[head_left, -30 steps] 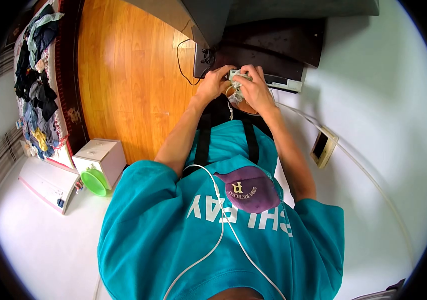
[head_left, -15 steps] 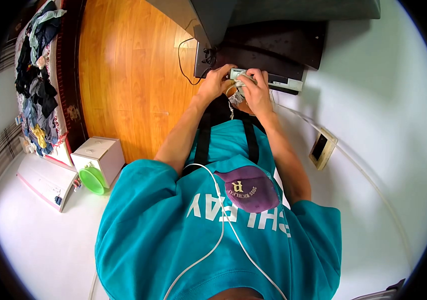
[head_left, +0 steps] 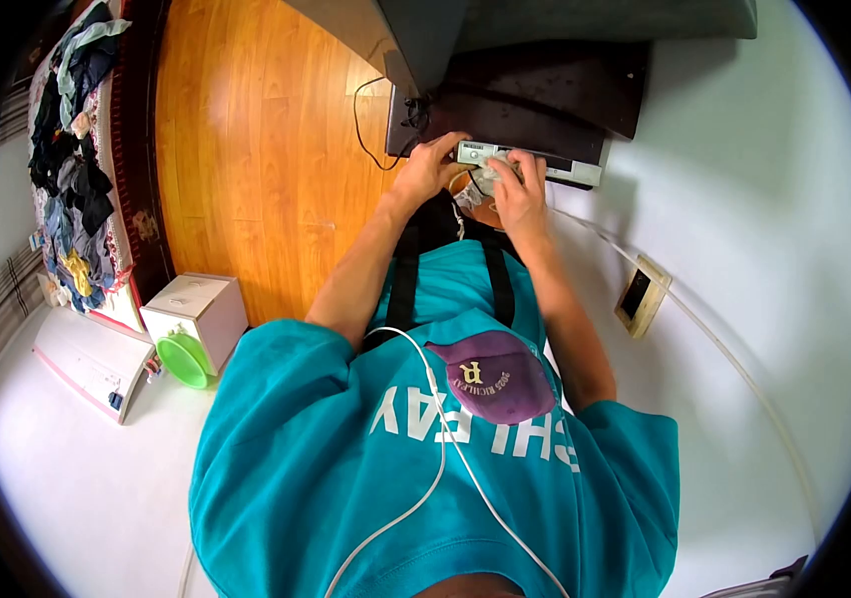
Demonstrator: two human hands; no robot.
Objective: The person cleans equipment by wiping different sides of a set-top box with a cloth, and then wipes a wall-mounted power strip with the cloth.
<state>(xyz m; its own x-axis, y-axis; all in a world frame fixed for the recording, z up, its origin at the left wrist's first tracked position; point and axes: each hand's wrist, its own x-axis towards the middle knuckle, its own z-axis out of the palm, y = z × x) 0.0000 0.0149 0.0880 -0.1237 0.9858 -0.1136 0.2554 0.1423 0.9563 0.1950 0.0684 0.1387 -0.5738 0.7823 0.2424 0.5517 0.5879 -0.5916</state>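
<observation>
the left hand [head_left: 427,167] is gripping a pale rectangular plastic-looking box [head_left: 474,152]. the right hand [head_left: 520,195] is holding crumpled whitish cloth [head_left: 485,179] against it.

Clothes [head_left: 76,189] lie heaped; green basin [head_left: 184,360] leans against white cabinet [head_left: 208,309]

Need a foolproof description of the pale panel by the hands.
Start at the dark unit, top centre, left of the pale wall. On its near side, look between the left hand and right hand. The pale panel there is straight-edged, with dark print and a round mark, unlike the crumpled whitish bundle beside it.
</observation>
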